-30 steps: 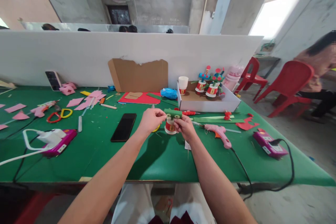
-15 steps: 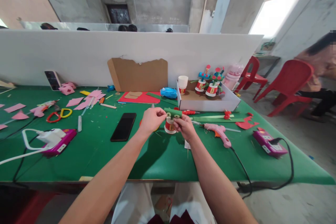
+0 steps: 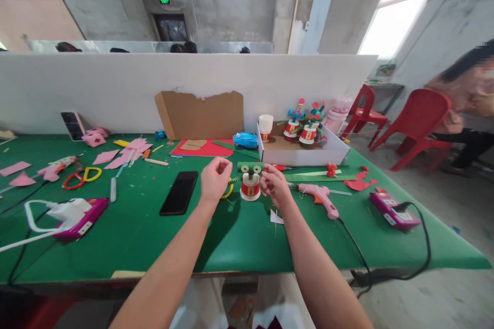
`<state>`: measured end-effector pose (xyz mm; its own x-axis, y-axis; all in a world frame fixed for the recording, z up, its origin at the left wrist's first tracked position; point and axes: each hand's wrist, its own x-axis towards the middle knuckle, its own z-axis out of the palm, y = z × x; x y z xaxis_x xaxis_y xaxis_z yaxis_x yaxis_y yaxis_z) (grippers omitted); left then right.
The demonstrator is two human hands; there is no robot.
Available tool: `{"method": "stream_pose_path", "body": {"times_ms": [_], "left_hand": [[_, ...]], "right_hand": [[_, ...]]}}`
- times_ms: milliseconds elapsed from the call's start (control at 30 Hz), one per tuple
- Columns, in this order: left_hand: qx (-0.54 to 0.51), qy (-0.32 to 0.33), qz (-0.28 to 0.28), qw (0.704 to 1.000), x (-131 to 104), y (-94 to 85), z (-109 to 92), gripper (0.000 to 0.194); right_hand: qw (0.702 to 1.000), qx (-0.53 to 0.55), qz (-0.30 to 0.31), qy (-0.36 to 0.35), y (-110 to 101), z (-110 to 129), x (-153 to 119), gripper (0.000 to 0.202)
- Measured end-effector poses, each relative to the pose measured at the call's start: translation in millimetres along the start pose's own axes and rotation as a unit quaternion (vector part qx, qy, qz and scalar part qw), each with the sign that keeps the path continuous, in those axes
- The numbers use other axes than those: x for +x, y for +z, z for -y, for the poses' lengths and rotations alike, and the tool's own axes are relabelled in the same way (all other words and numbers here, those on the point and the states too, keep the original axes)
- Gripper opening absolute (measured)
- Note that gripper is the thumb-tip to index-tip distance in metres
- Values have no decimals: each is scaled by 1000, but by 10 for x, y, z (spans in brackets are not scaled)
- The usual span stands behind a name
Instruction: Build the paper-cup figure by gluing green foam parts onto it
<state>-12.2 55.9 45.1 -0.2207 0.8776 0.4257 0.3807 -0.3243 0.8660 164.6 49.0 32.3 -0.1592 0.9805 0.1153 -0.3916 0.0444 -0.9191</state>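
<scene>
Tabletop, plain green. Centre: cup, red band between white ends; tube above, green with two pale rings. Back edge: sheet, red; pouch, blue. Toward right edge: power strip, purple; glue gun, pink, orange trigger. Near left edge: scraps, pink.

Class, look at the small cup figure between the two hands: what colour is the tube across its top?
The tube is green, seen in the head view.
</scene>
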Motion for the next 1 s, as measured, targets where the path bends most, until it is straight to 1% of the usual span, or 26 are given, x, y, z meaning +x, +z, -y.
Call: {"method": "stream_pose_path", "body": {"times_ms": [100,167,233,333,433,500,600,767,933,1000], "left_hand": [[12,36,-63,997,-48,56,116,18],[31,74,-86,993,-94,85,177,19],[38,123,-89,988,-137,106,218,17],[48,198,-74,976,-179,136,237,15],[61,230,-63,969,-200,175,225,12],[60,225,-60,971,-207,200,221,12],[49,209,-58,975,-207,211,237,14],[19,192,-53,980,-187,162,272,19],[-70,107,-35,991,-180,151,287,24],[-92,90,-21,991,-184,171,294,27]], "right_hand": [[998,-15,-55,-17,-31,5,13,35],[996,-30,-82,-29,-40,-10,32,43],[993,-43,-100,-36,-39,-27,47,47],[991,-67,-109,-47,-18,-37,48,53],[989,-87,-103,-52,10,-39,33,57],[989,-82,-111,-51,21,-50,30,57],[988,-49,-143,-40,22,-82,40,54],[986,5,-167,-26,31,-116,46,55],[988,18,-151,-32,69,-111,21,51],[989,16,-144,-38,76,-118,15,51]]}}
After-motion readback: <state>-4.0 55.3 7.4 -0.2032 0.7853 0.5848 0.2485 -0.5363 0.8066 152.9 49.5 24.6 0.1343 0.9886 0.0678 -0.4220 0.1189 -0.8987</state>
